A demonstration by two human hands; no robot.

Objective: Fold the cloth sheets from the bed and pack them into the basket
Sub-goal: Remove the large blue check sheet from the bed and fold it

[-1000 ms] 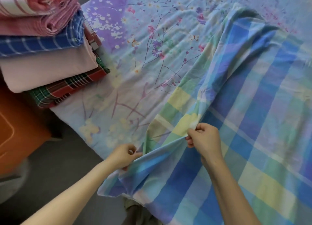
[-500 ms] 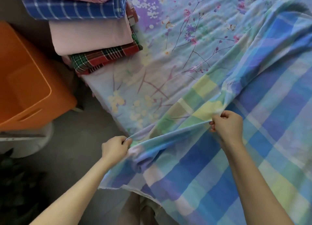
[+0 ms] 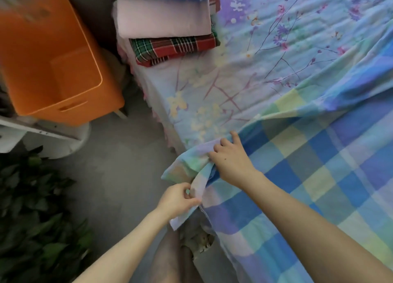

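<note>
A blue, green and yellow checked cloth sheet (image 3: 314,176) lies spread over the right side of the bed, its near corner hanging off the bed's edge. My left hand (image 3: 178,200) pinches that hanging corner between thumb and fingers. My right hand (image 3: 230,161) grips the sheet's bunched edge a little farther up, fingers curled into the fabric. The orange basket (image 3: 93,110) stands on the floor to the left of the bed, with nothing visible inside. A stack of folded cloths (image 3: 168,27) sits at the bed's near-left corner: blue check, pink, and red-green tartan.
The bed carries a pale floral sheet (image 3: 244,59). Grey floor (image 3: 123,166) runs between bed and basket. A dark leafy plant (image 3: 32,208) fills the lower left. A white stand (image 3: 32,132) sits under the basket. My legs show below the hands.
The view has swung left and down, bringing the basket fully into sight. Both hands have come closer together at the sheet's corner, the left one dropping below the right.
</note>
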